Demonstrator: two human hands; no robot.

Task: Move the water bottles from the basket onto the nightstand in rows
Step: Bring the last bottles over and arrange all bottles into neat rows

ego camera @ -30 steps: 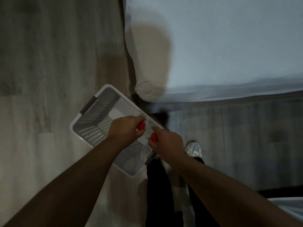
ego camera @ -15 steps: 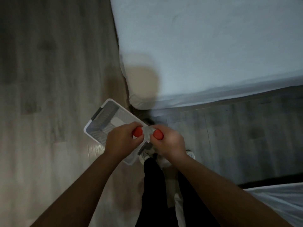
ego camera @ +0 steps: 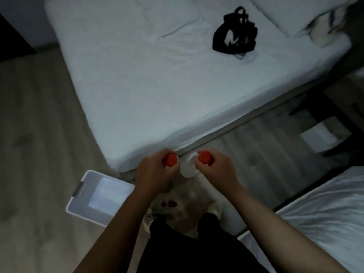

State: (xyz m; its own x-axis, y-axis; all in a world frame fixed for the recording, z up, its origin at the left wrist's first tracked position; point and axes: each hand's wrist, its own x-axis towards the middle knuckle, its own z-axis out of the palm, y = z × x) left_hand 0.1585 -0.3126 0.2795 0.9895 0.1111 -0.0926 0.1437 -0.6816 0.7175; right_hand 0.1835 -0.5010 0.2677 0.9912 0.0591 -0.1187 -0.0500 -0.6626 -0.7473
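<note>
2 bottles (ego camera: 171,159), 1 per hand
Left hand (ego camera: 155,172), right hand (ego camera: 218,170) each curled round a neck; keep them upright, land them side by side.

the left hand (ego camera: 155,171) is curling over the left bottle (ego camera: 171,160) and the right hand (ego camera: 218,168) over the right bottle (ego camera: 203,158), so only the orange caps are showing and both bodies are lying hidden under the fingers. a pale round shape (ego camera: 188,168) between the hands is blurring too much to name. the left forearm is covering the near corner of the basket (ego camera: 86,201). dark furniture (ego camera: 323,123) on the right, probably the nightstand, is running off the edge in shadow. the white print on the black bag (ego camera: 234,34) is smearing beyond reading. two red spots (ego camera: 168,203) near the feet are too blurred to identify. the top edge is cutting off the pillow (ego camera: 295,12).
</note>
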